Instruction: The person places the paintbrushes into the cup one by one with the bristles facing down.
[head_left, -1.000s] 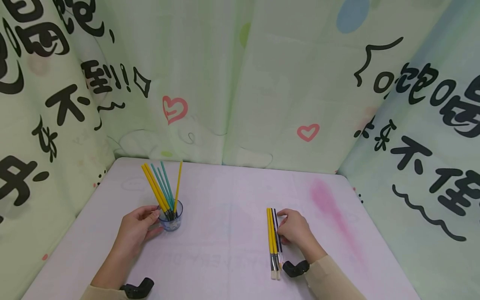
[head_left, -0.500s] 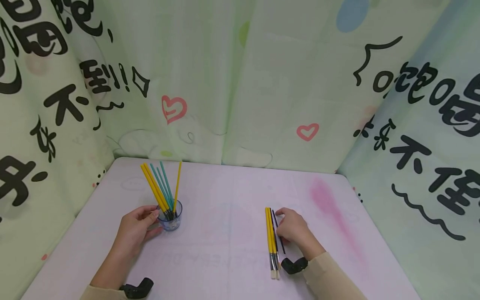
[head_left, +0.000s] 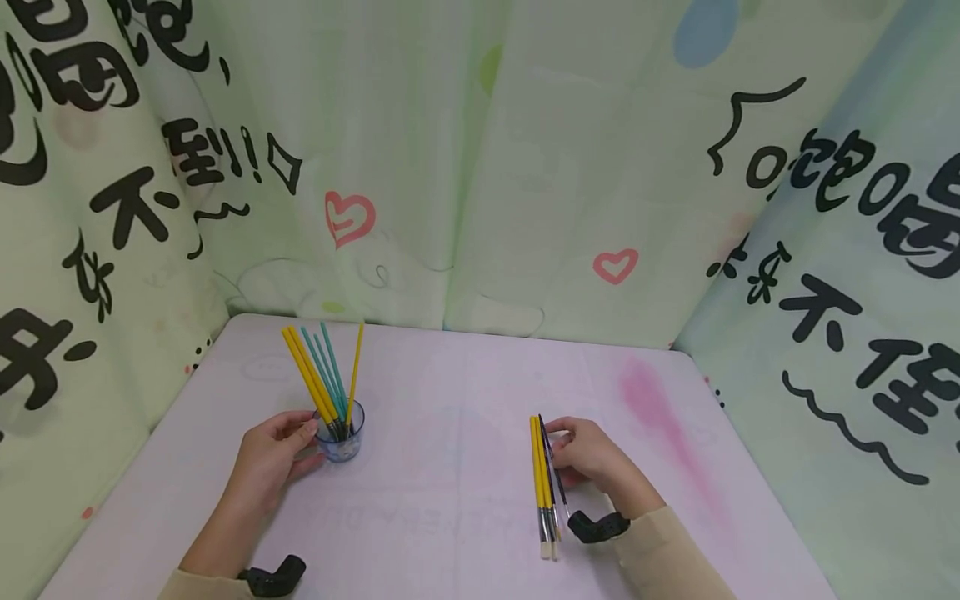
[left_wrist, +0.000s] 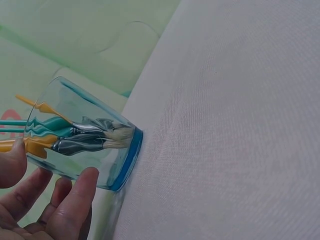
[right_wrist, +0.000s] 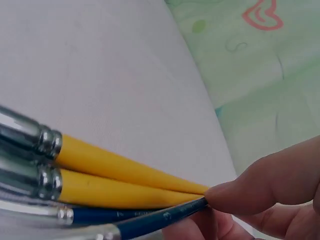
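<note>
My left hand (head_left: 273, 458) grips a clear glass cup (head_left: 343, 448) from its left side, thumb near the rim. Yellow and teal paintbrushes (head_left: 315, 375) stand in it bristles down, leaning outward; in the left wrist view their pale bristles (left_wrist: 119, 137) reach the cup's blue base. On the right, my right hand (head_left: 592, 458) pinches the handle end of a dark blue paintbrush (right_wrist: 160, 221) between thumb and fingers. This brush slants beside two yellow paintbrushes (head_left: 540, 467) and a second dark blue paintbrush (right_wrist: 100, 215), which lie side by side with bristles toward me.
A white cloth (head_left: 442, 533) covers the table, with a pink stain (head_left: 667, 425) at the right. Behind and on both sides hangs a pale green curtain (head_left: 525, 208) with black lettering and hearts. Black wrist devices (head_left: 597, 527) sit at both cuffs.
The right hand has tilted one dark blue brush away from the row: its bristle end swung right, then its handle end shifted left against the others. The left hand and cup stay put.
</note>
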